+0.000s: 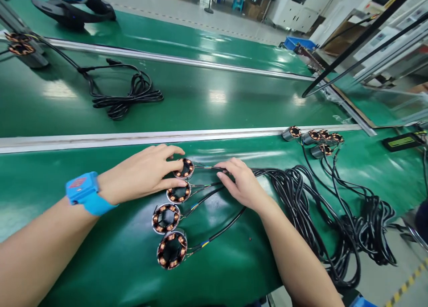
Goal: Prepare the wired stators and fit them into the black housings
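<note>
Several motor stators with copper windings stand in a slanting row on the green mat, each with a black cable leading right. My left hand, with a blue wrist strap, has its fingers and thumb around the farthest stator. Its thumb lies over the rim of the second stator. Nearer me are a third stator and the nearest stator, both untouched. My right hand pinches the thin black cable of the farthest stator between thumb and fingers.
Coiled black cables lie to the right, below a second group of stators. Across the white strip are a cable bundle and another stator. A black headset-like device sits at the far left.
</note>
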Action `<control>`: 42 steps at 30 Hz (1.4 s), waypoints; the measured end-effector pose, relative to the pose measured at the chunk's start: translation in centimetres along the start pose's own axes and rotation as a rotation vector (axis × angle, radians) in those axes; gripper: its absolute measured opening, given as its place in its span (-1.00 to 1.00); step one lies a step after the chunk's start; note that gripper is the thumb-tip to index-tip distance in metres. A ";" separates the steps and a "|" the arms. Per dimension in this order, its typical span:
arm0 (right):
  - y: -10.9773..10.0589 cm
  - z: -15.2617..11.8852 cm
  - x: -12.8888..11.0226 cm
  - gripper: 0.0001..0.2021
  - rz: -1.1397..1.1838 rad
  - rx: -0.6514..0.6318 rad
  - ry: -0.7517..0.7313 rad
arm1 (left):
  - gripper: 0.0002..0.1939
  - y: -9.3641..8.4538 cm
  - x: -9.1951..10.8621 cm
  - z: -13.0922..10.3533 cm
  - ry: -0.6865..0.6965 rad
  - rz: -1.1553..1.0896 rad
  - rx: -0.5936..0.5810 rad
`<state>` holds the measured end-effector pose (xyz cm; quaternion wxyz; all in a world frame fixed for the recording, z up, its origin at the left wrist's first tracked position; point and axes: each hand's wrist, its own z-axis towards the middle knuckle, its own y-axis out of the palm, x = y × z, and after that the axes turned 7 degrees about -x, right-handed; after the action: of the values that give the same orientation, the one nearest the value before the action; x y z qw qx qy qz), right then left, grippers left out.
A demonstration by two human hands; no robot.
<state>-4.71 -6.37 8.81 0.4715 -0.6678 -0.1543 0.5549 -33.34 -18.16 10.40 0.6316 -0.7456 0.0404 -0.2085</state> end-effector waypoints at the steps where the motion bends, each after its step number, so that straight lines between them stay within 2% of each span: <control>1: 0.3 -0.1 0.0 -0.74 0.005 0.003 -0.005 | -0.33 -0.3 -0.2 -0.4 0.001 -0.026 -0.011; 4: 0.9 -0.6 0.2 -0.67 -0.011 -0.006 0.005 | -0.35 -1.2 -0.9 -1.1 -0.001 -0.105 -0.029; 7: 0.8 -1.1 0.4 -0.63 -0.017 0.053 0.039 | -0.37 -2.2 -1.7 -1.5 -0.013 -0.176 0.012; 10: -0.4 -0.3 0.5 -0.66 0.000 0.066 0.061 | -0.47 -2.6 -3.0 -2.5 -0.151 -0.156 0.083; 12: -1.5 1.8 0.2 -0.65 -0.055 0.019 0.038 | -0.60 -2.1 -3.7 -3.3 -0.274 -0.036 0.035; 15: -2.1 7.5 -1.2 -0.61 -0.242 -0.077 -0.066 | -0.74 -0.4 -3.8 -4.1 -0.363 0.076 -0.065; 17: -1.5 12.8 -2.4 -0.53 -0.425 -0.141 -0.102 | -0.78 0.8 -3.2 -4.3 -0.384 0.077 -0.045; 20: 0.8 21.4 -4.2 -0.38 -0.694 -0.206 -0.080 | -0.79 1.9 -2.2 -4.1 -0.396 0.083 -0.022; 22: 2.6 26.4 -5.2 -0.33 -0.774 -0.222 -0.082 | -0.78 2.3 -1.8 -4.0 -0.395 0.083 -0.014; 24: 4.0 30.1 -5.9 -0.29 -0.794 -0.227 -0.082 | -0.75 2.4 -1.6 -3.8 -0.399 0.079 -0.009; 26: 4.8 32.3 -6.3 -0.35 -0.816 -0.227 -0.057 | -0.70 2.6 -1.7 -3.6 -0.404 0.069 -0.012; 30: 3.9 32.7 -6.7 -0.67 -0.844 -0.203 -0.024 | -0.62 3.0 -1.8 -3.0 -0.411 0.043 -0.019; 32: 2.4 32.0 -6.8 -0.66 -0.818 -0.176 -0.004 | -0.60 3.1 -1.8 -2.8 -0.419 0.032 -0.017; 35: -0.9 31.1 -7.5 -0.58 -0.729 -0.131 0.100 | -0.57 3.1 -1.7 -2.6 -0.425 0.022 -0.017; 37: -3.4 30.9 -8.7 -0.59 -0.621 -0.119 0.172 | -0.57 3.1 -1.6 -2.7 -0.424 0.021 -0.016; 39: -5.7 30.8 -10.5 -0.69 -0.453 -0.095 0.204 | -0.58 3.1 -1.6 -2.9 -0.422 0.026 -0.012; 41: -7.5 30.6 -12.8 -0.76 -0.349 -0.038 0.183 | -0.59 3.1 -1.7 -3.2 -0.415 0.036 -0.005; 42: -8.2 30.5 -14.0 -0.76 -0.369 0.001 0.159 | -0.60 3.2 -1.7 -3.3 -0.408 0.041 -0.001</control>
<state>-33.83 1.53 25.55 0.5762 -0.6698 -0.2361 0.4045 -35.44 -21.30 7.31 0.6305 -0.7717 -0.0732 -0.0404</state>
